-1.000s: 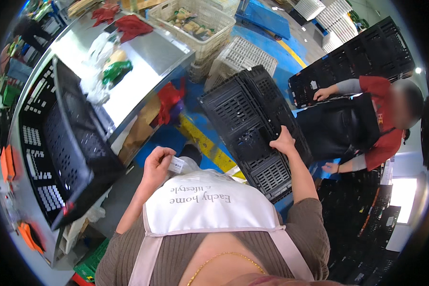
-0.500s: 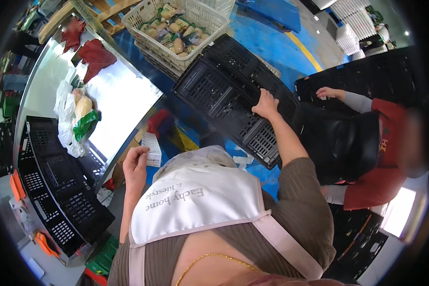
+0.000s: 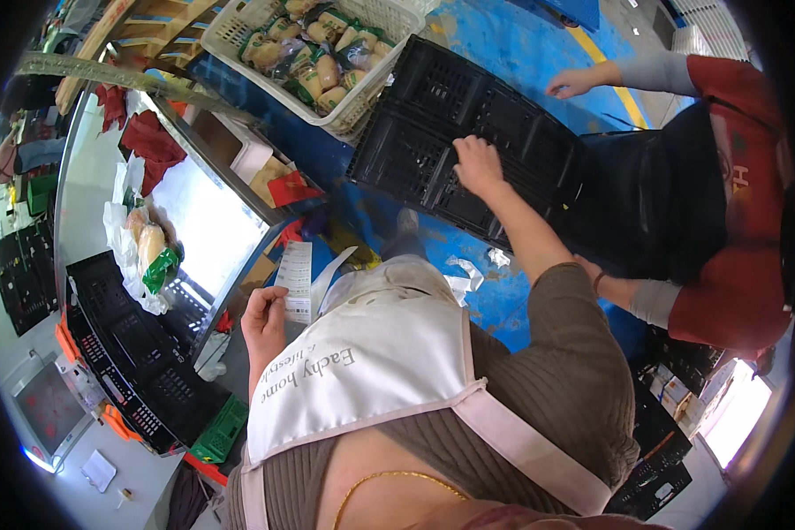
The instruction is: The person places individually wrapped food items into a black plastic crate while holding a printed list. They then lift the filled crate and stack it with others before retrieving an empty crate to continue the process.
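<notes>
My left hand (image 3: 267, 311), low at the left of my white apron, pinches a printed paper strip (image 3: 297, 278) that hangs loosely beside it. My right hand (image 3: 479, 164) reaches forward and grips a folded black plastic crate (image 3: 415, 146), which lies slanting across the view in front of me. At the right a co-worker in red and black stands at the crate's far end, one hand (image 3: 567, 84) in the air above it, the other arm (image 3: 632, 293) low beside my right arm, its fingers partly hidden.
A white crate (image 3: 225, 44) of bagged produce stands beyond. At left a metal table (image 3: 230, 230) holds red cloths, white plastic and bagged produce, near more black crates (image 3: 132, 353). The blue floor (image 3: 512, 291) has paper scraps. Wooden pallets (image 3: 150, 26) lie at the upper left.
The folded crate and my right hand have moved forward, up toward the white crate. The co-worker's upper hand has left the black stack. More of the paper strip hangs from my left hand.
</notes>
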A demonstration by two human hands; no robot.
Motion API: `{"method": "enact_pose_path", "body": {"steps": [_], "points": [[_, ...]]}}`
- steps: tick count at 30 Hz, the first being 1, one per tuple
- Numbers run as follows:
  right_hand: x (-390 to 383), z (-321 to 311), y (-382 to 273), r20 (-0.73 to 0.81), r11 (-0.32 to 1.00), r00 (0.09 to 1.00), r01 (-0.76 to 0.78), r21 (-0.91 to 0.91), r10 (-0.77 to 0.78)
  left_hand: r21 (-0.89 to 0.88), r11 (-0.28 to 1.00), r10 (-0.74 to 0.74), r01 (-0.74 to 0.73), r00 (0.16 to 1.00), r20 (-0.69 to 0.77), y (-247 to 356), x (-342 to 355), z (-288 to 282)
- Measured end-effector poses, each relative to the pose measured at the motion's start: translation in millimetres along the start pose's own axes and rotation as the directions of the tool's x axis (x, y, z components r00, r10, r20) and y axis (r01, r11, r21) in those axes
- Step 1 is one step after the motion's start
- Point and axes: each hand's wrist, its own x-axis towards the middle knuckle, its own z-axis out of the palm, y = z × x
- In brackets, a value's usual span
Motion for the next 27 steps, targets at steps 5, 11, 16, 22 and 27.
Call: {"method": "enact_pose_path", "body": {"steps": [5, 11, 16, 22, 27], "points": [[7, 19, -13, -0.103, 0.967, 0.962, -0.248, 0.066, 0.254, 0.036, 0.998, 0.045, -0.046, 0.999, 0.017, 5, 15, 5], [14, 26, 21, -0.128, 0.934, 0.932, -0.316, 0.169, 0.338, 0.088, 0.996, 0.013, -0.019, 0.997, 0.074, 3, 24, -10], [-9, 35, 42, -0.095, 0.920, 0.922, -0.384, -0.083, 0.376, 0.035, 0.999, -0.002, -0.001, 0.998, 0.065, -5, 27, -30], [9, 29, 33, -0.065, 0.981, 0.997, -0.051, -0.186, 0.040, 0.134, 0.987, 0.085, -0.089, 0.996, 0.030, -29, 12, -37], [-15, -11, -40, 0.057, 0.984, 0.986, -0.150, -0.100, 0.156, 0.218, 0.956, 0.184, -0.194, 0.981, 0.063, -34, 6, -40]]}}
